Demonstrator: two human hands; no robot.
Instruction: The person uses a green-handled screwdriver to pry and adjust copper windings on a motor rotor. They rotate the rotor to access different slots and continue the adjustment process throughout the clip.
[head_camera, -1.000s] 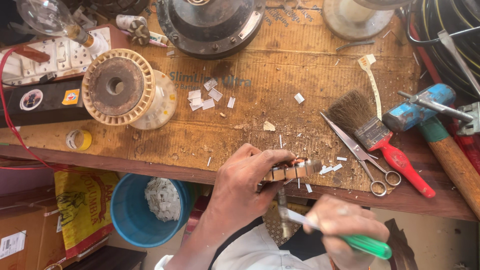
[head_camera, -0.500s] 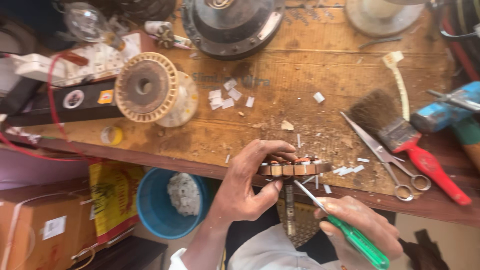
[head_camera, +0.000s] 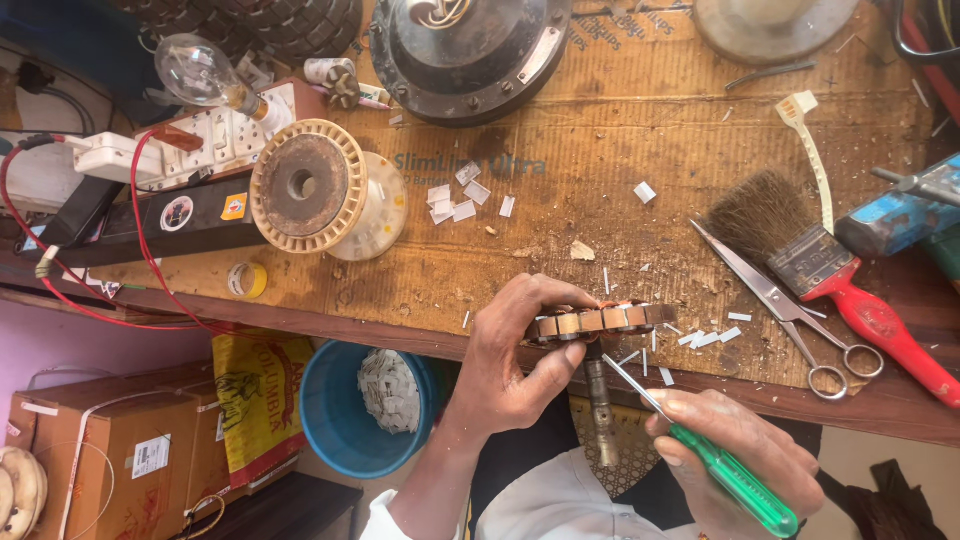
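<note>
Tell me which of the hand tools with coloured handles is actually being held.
The green-handled screwdriver, gripped in the right hand. The red-handled brush lies untouched on the bench beside the scissors.

My left hand (head_camera: 515, 365) grips a round slotted motor core (head_camera: 598, 322) edge-on at the near edge of the wooden workbench (head_camera: 600, 150), its metal shaft (head_camera: 600, 405) pointing down toward my lap. My right hand (head_camera: 735, 460) holds a green-handled screwdriver (head_camera: 700, 450), the thin blade angled up with its tip just under the core beside the shaft. Small white paper strips (head_camera: 465, 195) lie scattered over the bench. Scissors (head_camera: 790, 310) and a red-handled brush (head_camera: 815, 265) lie to the right, touching each other. A ribbed winding spool (head_camera: 315, 190) sits to the left, and a blue bucket (head_camera: 345, 420) with white scraps stands below the bench.
</note>
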